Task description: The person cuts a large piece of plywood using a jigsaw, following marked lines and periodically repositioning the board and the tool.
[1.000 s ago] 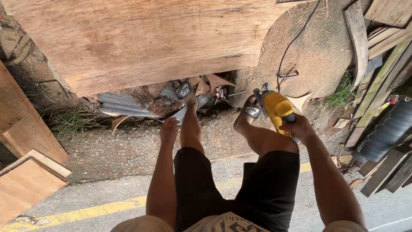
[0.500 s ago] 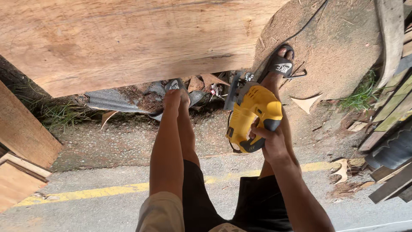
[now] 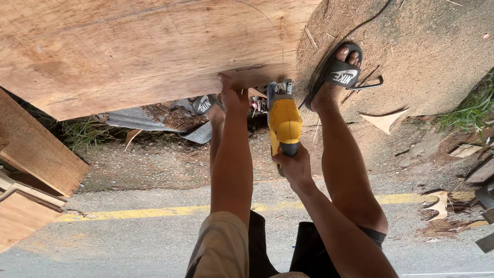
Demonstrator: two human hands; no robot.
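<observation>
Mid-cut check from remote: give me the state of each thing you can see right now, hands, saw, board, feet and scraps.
left hand: gripping the near edge of the plywood sheet.
right hand: closed on the yellow jigsaw's rear handle.
yellow jigsaw: nose at the sheet's edge by a pencilled line; blade hidden.
plywood sheet: raised off the ground, tilted.
right sandalled foot: planted on a round slab.
wood offcut: lying loose on the ground.

The plywood sheet [image 3: 144, 51] is showing bare, matt wood with visible grain. The jigsaw [image 3: 284, 123] is gleaming in smooth yellow plastic, with metal at its far end. The sandals [image 3: 337, 72] are looking like matt black rubber. The ground [image 3: 411, 41] is lying rough and dusty.
</observation>
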